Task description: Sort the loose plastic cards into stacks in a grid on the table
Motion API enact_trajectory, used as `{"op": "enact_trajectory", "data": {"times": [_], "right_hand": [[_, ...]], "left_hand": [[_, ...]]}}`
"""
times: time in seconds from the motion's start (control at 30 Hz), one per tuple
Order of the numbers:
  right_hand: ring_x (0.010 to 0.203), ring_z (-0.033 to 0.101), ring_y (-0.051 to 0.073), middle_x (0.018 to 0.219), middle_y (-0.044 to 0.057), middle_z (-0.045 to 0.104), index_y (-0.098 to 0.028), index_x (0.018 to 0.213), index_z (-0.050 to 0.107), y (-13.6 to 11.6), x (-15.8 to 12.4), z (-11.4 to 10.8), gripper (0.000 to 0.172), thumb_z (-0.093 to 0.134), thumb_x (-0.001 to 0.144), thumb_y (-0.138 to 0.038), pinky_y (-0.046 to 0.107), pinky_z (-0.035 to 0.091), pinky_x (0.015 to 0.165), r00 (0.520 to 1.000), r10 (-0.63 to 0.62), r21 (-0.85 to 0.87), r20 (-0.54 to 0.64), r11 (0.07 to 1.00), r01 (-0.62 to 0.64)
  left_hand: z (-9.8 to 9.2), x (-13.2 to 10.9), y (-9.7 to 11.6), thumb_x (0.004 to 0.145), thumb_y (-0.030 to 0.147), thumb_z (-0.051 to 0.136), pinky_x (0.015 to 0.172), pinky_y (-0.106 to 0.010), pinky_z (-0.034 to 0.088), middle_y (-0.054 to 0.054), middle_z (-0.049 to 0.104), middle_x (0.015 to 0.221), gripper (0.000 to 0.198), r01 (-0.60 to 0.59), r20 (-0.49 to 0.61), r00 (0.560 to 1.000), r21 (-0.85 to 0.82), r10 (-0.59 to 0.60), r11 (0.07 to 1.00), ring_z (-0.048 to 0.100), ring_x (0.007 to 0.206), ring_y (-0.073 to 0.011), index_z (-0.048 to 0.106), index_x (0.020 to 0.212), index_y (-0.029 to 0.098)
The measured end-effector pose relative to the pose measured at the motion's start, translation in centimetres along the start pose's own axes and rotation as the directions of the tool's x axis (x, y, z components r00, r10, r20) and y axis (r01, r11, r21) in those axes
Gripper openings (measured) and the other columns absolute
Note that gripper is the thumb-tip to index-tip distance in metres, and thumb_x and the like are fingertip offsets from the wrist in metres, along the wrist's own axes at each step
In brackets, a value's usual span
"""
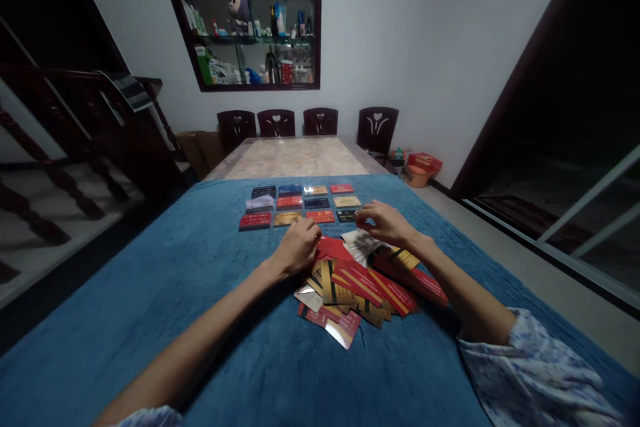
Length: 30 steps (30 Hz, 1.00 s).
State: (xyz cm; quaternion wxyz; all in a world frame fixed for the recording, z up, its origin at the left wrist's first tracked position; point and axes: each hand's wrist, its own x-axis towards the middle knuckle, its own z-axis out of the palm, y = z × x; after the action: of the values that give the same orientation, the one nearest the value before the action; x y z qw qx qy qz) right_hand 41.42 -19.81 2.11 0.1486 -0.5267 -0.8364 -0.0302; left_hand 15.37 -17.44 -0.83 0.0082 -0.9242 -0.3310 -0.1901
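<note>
My left hand (298, 245) is closed at the left edge of a loose heap of cards (353, 280), its curled fingertips by a red card (334, 249). What it grips, if anything, is hidden. Above the heap's far side, my right hand (386, 222) has its fingers bent together beside a black card stack (347, 215); I cannot make out anything in them. White cards (359, 244) lie fanned just below that hand. Beyond both hands, small card stacks stand in three rows, among them a gold stack (287, 218) and a red stack (255, 221).
A blue cloth (200, 287) covers the near part of the long table, with its stone-patterned top (295, 155) showing beyond. Dark chairs (321, 121) line the far end. To the right on the floor stands an orange bucket (417, 177); a wooden railing (75, 120) is at left.
</note>
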Motion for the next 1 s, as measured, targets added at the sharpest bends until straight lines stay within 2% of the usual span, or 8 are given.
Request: {"op": "enact_trajectory", "data": {"times": [0.23,0.43,0.6,0.77,1.0], "right_hand": [[0.095,0.058,0.023,0.098,0.007,0.072,-0.022,0.093,0.075,2.1,-0.4,0.3,0.019,0.064,0.08,-0.013,0.03,0.041,0.079,0.994,0.052,-0.034,0.098,0.998,-0.049],[0.1,0.057,0.026,0.112,0.01,0.071,-0.022,0.11,0.074,2.7,-0.6,0.3,0.033,0.066,0.078,-0.018,0.034,0.043,0.084,0.975,0.074,-0.03,0.207,0.997,-0.069],[0.107,0.055,0.029,0.124,0.01,0.067,-0.025,0.122,0.07,2.8,-0.8,0.6,0.049,0.071,0.073,-0.022,0.036,0.045,0.084,0.951,0.125,-0.062,0.284,0.992,-0.112],[0.107,0.056,0.029,0.123,0.009,0.068,-0.025,0.12,0.071,2.8,-0.7,0.9,0.047,0.071,0.073,-0.024,0.035,0.044,0.086,0.94,0.115,-0.064,0.321,0.993,-0.099],[0.106,0.057,0.028,0.12,0.008,0.069,-0.023,0.112,0.073,3.1,-0.6,1.0,0.039,0.069,0.074,-0.025,0.036,0.042,0.091,0.925,0.075,-0.02,0.372,0.997,-0.073]], "left_hand": [[1.0,2.7,2.6,0.09,0.012,0.047,0.088,-0.042,0.046,-0.014,0.066,0.106,0.02,-0.041,0.106,0.994,0.026,0.038,0.999,0.055,0.102,-0.0262,0.065,0.096,0.015],[1.4,4.6,4.2,0.092,0.022,0.051,0.092,-0.045,0.047,-0.014,0.067,0.112,0.021,-0.02,0.179,0.984,0.024,0.015,1.0,0.054,0.11,-0.0289,0.068,0.104,0.016],[1.5,5.9,4.9,0.09,0.029,0.056,0.094,-0.051,0.046,-0.017,0.067,0.112,0.021,-0.007,0.253,0.968,0.026,0.0,1.0,0.054,0.113,-0.034,0.072,0.095,0.016],[1.4,6.4,5.2,0.085,0.034,0.061,0.094,-0.053,0.046,-0.018,0.068,0.108,0.023,0.017,0.304,0.952,0.006,-0.018,1.0,0.054,0.111,-0.036,0.074,0.086,0.015],[1.6,6.3,5.0,0.082,0.039,0.061,0.093,-0.046,0.047,-0.013,0.07,0.103,0.026,0.021,0.329,0.944,0.021,-0.027,1.0,0.054,0.11,-0.0326,0.073,0.079,0.017]]}}
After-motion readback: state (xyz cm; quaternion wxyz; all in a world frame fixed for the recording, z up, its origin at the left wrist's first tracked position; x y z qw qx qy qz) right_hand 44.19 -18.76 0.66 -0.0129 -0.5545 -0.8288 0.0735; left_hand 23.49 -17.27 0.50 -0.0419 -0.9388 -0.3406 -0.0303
